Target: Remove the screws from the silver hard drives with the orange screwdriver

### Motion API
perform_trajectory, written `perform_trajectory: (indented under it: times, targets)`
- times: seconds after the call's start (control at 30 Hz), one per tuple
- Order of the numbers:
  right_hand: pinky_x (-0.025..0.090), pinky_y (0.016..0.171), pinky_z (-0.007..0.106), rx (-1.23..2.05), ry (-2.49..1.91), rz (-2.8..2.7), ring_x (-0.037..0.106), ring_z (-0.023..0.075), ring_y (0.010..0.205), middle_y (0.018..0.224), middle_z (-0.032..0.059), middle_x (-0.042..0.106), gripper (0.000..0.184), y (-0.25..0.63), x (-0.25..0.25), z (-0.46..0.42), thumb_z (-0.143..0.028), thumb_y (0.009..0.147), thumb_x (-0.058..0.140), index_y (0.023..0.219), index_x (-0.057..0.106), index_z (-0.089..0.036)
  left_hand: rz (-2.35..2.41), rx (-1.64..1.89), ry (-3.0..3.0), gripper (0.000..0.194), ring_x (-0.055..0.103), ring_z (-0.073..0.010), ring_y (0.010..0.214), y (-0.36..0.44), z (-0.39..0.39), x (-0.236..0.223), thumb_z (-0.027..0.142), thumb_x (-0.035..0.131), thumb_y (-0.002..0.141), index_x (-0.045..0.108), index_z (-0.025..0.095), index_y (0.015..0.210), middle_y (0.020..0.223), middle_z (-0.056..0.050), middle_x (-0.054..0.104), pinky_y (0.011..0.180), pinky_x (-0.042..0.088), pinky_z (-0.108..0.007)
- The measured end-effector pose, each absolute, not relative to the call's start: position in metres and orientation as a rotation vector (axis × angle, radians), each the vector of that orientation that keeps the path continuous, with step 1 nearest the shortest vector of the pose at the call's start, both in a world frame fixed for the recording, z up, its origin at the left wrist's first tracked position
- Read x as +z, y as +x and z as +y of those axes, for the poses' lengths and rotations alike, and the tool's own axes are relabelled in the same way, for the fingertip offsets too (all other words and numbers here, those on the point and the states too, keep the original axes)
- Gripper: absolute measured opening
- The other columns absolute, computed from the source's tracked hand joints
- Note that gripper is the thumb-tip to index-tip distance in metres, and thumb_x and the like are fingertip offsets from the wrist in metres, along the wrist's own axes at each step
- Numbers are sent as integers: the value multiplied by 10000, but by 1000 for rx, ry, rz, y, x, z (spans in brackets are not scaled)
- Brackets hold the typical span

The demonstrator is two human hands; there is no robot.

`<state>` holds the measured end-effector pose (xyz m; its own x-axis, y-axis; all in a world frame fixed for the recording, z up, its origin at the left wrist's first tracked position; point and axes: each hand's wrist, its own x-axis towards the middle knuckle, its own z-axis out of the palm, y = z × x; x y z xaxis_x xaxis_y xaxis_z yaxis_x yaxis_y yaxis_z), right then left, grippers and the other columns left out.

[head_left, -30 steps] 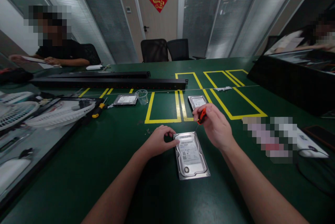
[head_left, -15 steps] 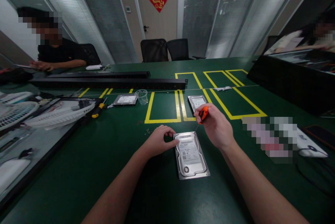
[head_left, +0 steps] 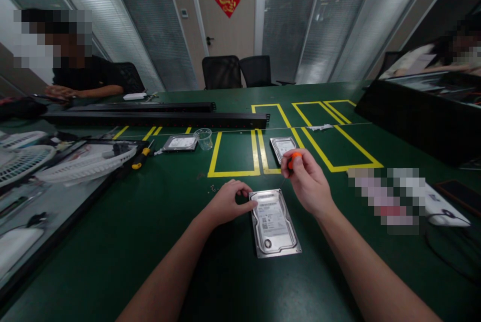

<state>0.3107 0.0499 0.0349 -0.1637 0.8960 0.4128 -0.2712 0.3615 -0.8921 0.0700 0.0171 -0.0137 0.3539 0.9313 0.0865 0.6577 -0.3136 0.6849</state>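
A silver hard drive (head_left: 273, 222) lies flat on the green table in front of me. My left hand (head_left: 227, 202) rests curled at its far left corner, thumb and fingers pinching the drive's edge. My right hand (head_left: 307, 179) is closed round a small orange-handled screwdriver (head_left: 292, 158), whose thin shaft points down at the drive's far right corner. A few tiny screws (head_left: 213, 188) lie on the table left of my left hand.
A second hard drive (head_left: 283, 145) lies beyond my right hand and a third (head_left: 181, 143) beside a clear cup (head_left: 204, 138). A yellow screwdriver (head_left: 142, 158), white fan grilles (head_left: 86, 161), long black strips (head_left: 158, 119) and a black box (head_left: 421, 116) surround. People sit at far left and right.
My right hand has turned the screwdriver handle between its fingers, staying over the drive's far right corner. My left hand and the drive have not moved.
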Motion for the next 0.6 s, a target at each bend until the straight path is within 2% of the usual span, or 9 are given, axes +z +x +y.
perform_trajectory:
  times: [0.27, 0.47, 0.6]
  targets:
    - [399, 648, 316, 1135, -619, -1346, 491, 164, 704, 844, 1, 566, 236, 310, 33, 51, -493, 1041, 589, 1065, 644, -265, 1367, 664, 2082, 261, 633, -230, 923, 69, 17, -16, 407, 792, 880, 746, 200, 1033, 956, -46, 713, 813, 476, -357]
    - [432, 662, 321, 999, -623, -1393, 523, 167, 722, 878, 11, 576, 229, 323, 52, 40, -474, 1056, 553, 1089, 644, -266, 1371, 658, 2093, 266, 635, -238, 939, 69, 17, -14, 413, 783, 884, 740, 204, 1043, 968, -50, 716, 839, 484, -367]
    - [463, 649, 307, 661, -860, -1921, 605, 176, 737, 871, 17, 654, 230, 337, 69, 16, -398, 943, 754, 1108, 694, -248, 1358, 660, 2117, 298, 637, -239, 949, 69, 16, -14, 427, 780, 891, 730, 194, 1069, 986, -56, 710, 848, 499, -368]
